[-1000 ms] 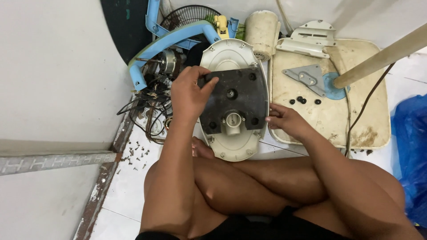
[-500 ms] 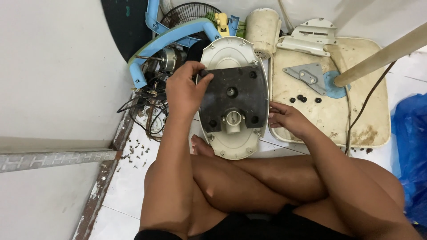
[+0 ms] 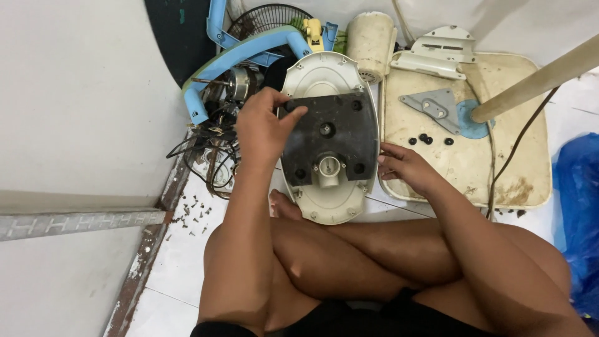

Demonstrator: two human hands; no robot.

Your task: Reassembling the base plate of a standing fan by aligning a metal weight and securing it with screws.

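The cream oval fan base (image 3: pixel 329 75) lies upturned on the floor before the crossed legs, a dark plate (image 3: pixel 340 134) across it. The left hand (image 3: pixel 262 128) pinches the plate's upper left corner with closed fingers (image 3: pixel 293 115); the right hand (image 3: pixel 402 165) rests loosely open, touching the base's right edge, just beside a stained cream square base (image 3: pixel 505 168)

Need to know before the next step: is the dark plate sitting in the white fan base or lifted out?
In: the dark plate lies flat inside the white fan base, left hand fingertips on its upper-left corner.

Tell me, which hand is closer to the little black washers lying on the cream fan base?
Right. The right hand rests just below and left of the black washers. The left hand is far across, on the dark plate.
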